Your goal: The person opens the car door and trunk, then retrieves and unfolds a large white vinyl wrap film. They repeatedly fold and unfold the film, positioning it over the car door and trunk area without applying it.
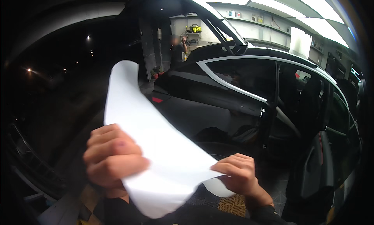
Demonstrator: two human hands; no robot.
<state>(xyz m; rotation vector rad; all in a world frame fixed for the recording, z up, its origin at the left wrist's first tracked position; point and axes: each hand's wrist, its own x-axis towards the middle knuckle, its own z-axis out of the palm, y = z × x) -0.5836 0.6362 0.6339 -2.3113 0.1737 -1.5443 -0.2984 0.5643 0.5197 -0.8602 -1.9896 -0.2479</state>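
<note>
A large, limp white sheet (152, 137), perhaps film or backing paper, stretches between my hands in front of me. My left hand (115, 155) grips its left edge, fingers curled and thumb lying on the white face. At the opposite edge my right hand (236, 174) pinches the sheet, pulling the material into a point. One end curls upward at the far left, while the lower part droops toward my body. Behind the sheet stands a black car (201, 114) with its rear door open. White strips (233, 87) run around its side window.
The open car door (312, 163) juts out at right. A person (176, 49) stands beyond the car's rear. Shelves (257, 22) with bottles line the back wall, and a yellow-green machine (193, 28) rests on a smaller shelf. Patterned tiles (233, 206) cover the floor.
</note>
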